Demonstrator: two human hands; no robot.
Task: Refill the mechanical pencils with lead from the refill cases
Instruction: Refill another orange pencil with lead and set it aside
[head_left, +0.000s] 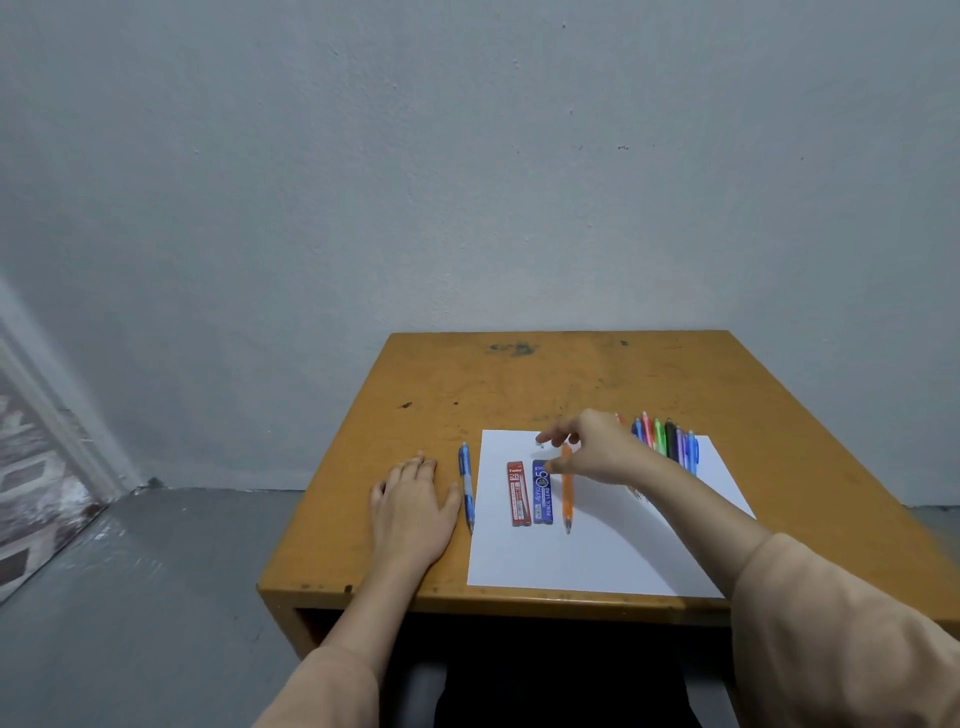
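Fingers (558, 435) of the right hand (597, 449) spread loosely above the orange pencil's (567, 493) top end, gripping nothing visible.
Left hand (413, 501) lies flat on the bench (545, 379), beside a blue pencil (467, 488). Red refill case (518, 493) and blue refill case (542, 496) lie together on white paper (597, 556), just left of the orange pencil.

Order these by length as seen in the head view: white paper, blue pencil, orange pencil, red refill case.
1. white paper
2. blue pencil and orange pencil: they look alike, and the right hand covers the orange one's top, so no ranking
3. red refill case
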